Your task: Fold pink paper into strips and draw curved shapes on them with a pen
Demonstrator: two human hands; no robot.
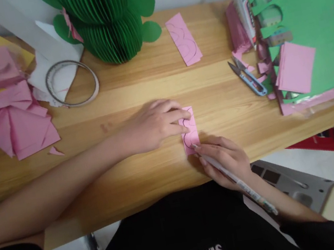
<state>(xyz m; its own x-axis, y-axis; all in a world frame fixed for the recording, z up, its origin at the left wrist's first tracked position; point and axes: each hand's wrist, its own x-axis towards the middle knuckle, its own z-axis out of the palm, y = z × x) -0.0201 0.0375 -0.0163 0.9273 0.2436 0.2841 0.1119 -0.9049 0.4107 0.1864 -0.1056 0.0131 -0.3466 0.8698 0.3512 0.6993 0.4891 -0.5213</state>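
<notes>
A small pink paper strip point(194, 137) with dark curved lines drawn on it lies near the front of the wooden table. My left hand point(163, 123) rests over its left side, fingers stretched out and fingertips pressing it flat. In my right hand point(226, 160) is a slim pen point(244, 188), gripped between thumb and fingers. The pen's tip touches the lower part of the strip, close to a curved line. Farther back lies another pink paper piece point(184, 40) with similar curved outlines.
A green honeycomb paper shape point(108, 24) stands at the back. Left are a tape roll point(96, 83) and folded pink paper bows point(25, 123). Right are blue thread snips point(250, 79), a glue tube point(243, 10), a green sheet point(317, 10) and a pink paper stack point(296, 67).
</notes>
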